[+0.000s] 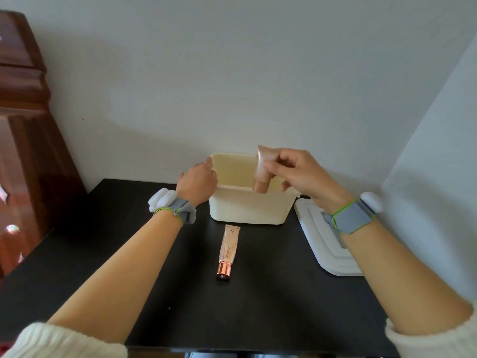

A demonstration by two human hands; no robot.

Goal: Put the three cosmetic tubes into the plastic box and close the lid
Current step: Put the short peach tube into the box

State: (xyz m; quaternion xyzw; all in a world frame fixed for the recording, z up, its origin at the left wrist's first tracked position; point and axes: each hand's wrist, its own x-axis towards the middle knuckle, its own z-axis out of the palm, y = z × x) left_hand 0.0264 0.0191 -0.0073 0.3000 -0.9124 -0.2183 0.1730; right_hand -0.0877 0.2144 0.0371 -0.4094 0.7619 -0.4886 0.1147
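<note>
At frame centre, on a black table (258,293), sits a cream box (247,208), open, no lid on it. Right hand (302,174) pinches one tube (263,169) between thumb and fingers, cap down, held upright over the box mouth with the cap dipping just past the near rim; not let go yet. Left hand (198,184) is curled on the box's left rim, fingers closed over the edge, apparently steadying it. Second tube (228,250) lies flat on the table just below the box, copper cap toward the bottom of the frame, untouched. Third tube not seen; box floor hidden by the near wall, so cannot tell if it is already inside. Lid (320,244) lies on the table at right of the box, partly under the right forearm. Judgement: early to middle of task. Left to do: drop this tube, fetch the table one, fit the lid.
</note>
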